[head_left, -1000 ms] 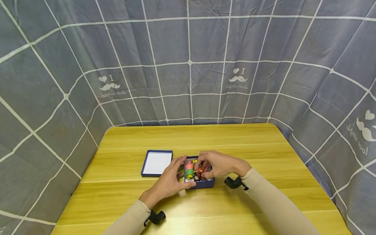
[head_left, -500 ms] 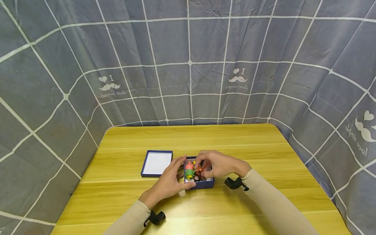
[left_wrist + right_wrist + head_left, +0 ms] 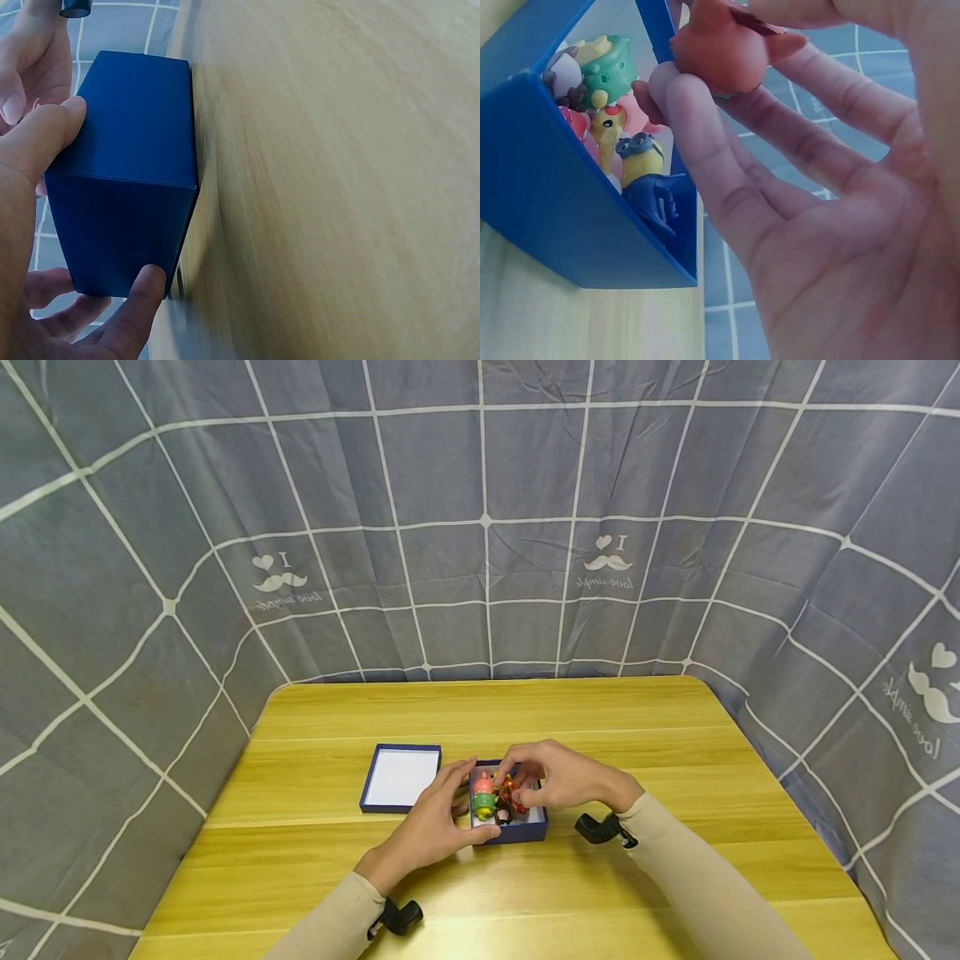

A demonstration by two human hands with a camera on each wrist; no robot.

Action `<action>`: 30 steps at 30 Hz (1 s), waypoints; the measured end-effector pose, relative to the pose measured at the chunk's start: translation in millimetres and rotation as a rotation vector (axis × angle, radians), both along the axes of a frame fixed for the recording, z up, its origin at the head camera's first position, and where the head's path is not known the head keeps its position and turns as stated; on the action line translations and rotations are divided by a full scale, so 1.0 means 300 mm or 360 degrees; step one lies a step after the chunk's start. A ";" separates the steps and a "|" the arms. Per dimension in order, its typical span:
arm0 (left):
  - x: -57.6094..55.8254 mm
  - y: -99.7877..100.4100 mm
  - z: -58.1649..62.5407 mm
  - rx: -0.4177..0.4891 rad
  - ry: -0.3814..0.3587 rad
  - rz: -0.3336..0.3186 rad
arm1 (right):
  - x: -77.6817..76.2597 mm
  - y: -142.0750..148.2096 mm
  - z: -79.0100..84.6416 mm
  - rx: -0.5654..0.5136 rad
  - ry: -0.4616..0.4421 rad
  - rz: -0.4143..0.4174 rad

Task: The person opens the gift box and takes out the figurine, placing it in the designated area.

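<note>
At the left of the table (image 3: 600, 718), a shallow blue lid (image 3: 401, 777) lies with its white inside facing up. Just right of it, the left hand (image 3: 431, 827) grips the left end of an open blue box (image 3: 517, 833), its thumb on the near side and its fingers spread round the end. A black device (image 3: 403, 917) is strapped at that wrist, beside a beige sleeve (image 3: 330, 918).

Inside the box, a pink-and-green toy (image 3: 483, 802) lies along the left wall, with a small dark toy (image 3: 503, 814) beside it. The right wrist view also shows a yellow toy with goggles (image 3: 643, 156) among the others. Over the box, the right hand (image 3: 570, 778) holds an orange toy (image 3: 720, 49) between thumb and fingers. Another black device (image 3: 597, 828) hangs under that wrist. A grey checked curtain (image 3: 435, 460) surrounds the table's far side.
</note>
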State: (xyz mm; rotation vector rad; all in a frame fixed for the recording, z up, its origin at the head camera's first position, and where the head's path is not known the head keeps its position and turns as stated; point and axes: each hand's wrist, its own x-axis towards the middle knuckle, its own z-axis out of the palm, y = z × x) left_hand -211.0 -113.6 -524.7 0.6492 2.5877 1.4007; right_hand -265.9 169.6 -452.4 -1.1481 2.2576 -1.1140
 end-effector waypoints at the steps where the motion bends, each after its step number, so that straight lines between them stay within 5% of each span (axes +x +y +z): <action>1: 0.001 0.000 0.000 -0.0003 0.0001 0.0000 | -0.001 0.001 -0.001 -0.0010 -0.0002 0.0005; 30: 0.000 -0.001 0.001 -0.0087 0.0086 0.0037 | -0.009 0.030 0.007 -0.0156 0.0065 -0.0178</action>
